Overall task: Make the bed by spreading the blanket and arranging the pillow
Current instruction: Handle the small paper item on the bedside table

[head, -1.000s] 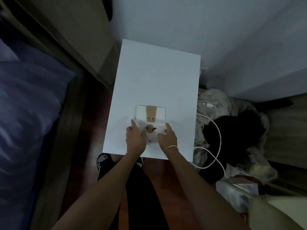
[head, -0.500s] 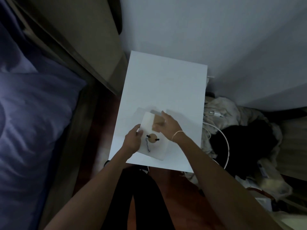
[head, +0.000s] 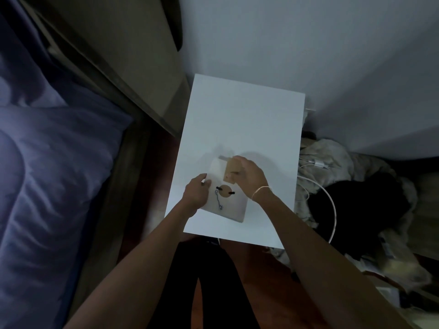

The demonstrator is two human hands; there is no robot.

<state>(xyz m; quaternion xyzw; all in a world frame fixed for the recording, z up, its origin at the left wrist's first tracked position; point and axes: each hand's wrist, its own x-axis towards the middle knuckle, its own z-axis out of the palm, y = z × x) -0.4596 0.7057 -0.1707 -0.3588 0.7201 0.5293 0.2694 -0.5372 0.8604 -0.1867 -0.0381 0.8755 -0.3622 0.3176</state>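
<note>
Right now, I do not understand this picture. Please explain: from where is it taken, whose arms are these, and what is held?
There is no machine here. A person wears a camera on the head, so you look down along their own arms. The left hand and the right hand both hold a white envelope-like packet with a brown flap and a round string clasp. It is tilted over a white bedside table. The bed's blue blanket lies at the left. A white cable and crumpled cloth lie at the right.
</note>
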